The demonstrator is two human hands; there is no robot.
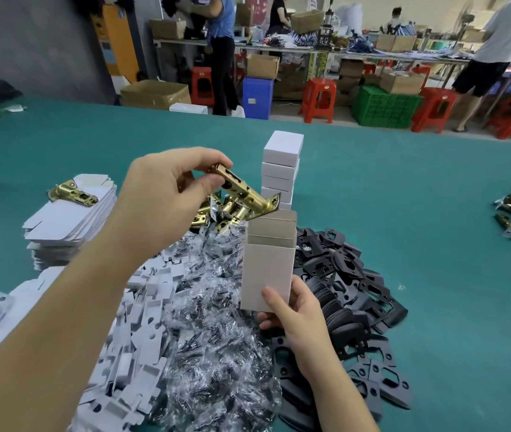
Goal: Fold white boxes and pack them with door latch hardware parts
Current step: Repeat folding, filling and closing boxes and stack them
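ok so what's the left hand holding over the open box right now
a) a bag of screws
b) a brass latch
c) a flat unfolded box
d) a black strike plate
b: the left hand pinches a brass latch tilted above the open top of the white box, which the right hand holds upright.
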